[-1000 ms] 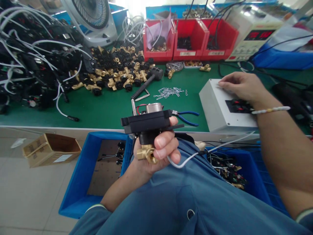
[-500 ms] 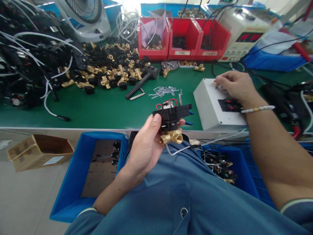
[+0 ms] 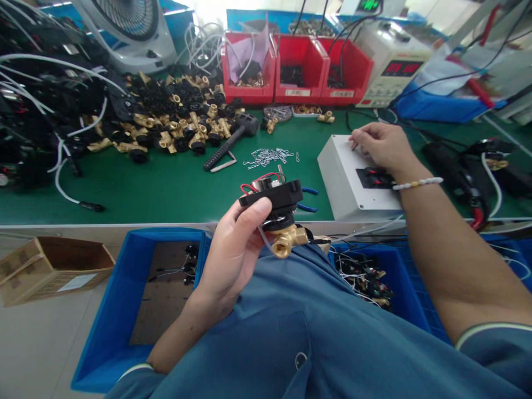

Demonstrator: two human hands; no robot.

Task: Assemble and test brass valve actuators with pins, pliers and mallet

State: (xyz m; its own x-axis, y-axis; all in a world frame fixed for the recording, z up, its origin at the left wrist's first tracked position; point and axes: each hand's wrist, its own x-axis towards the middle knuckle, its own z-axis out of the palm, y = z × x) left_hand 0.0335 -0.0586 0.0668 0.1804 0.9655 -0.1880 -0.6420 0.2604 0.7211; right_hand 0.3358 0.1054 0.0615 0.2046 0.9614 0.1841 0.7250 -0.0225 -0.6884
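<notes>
My left hand (image 3: pixel 239 244) is closed around a motorized valve with a black actuator housing (image 3: pixel 272 199) and a brass body (image 3: pixel 286 241). Red wires and a metal motor show on top, and one brass opening points toward me. Its pale cable passes by my fingers. My right hand (image 3: pixel 380 147) rests on a white control box (image 3: pixel 338 180), with thumb and forefinger pinching what looks like a small toggle switch (image 3: pixel 353 145), partly hidden. Beside my right wrist are black and red terminals (image 3: pixel 374 177) on the box. Blue-handled pliers (image 3: pixel 308 208) lie just behind the valve.
Brass fittings (image 3: pixel 195 124), a black hammer (image 3: pixel 233 141) and metal clips (image 3: pixel 270 157) lie on the green bench. Red bins (image 3: pixel 297 94), a power supply (image 3: pixel 394 69) and a fan (image 3: pixel 128 33) stand behind. Below are blue crates (image 3: pixel 100 310) and a cardboard box (image 3: pixel 54 266).
My left hand has turned and tilted the valve, so a brass opening now faces me more directly. My right hand keeps its place on the box. The whole view has shifted slightly.
</notes>
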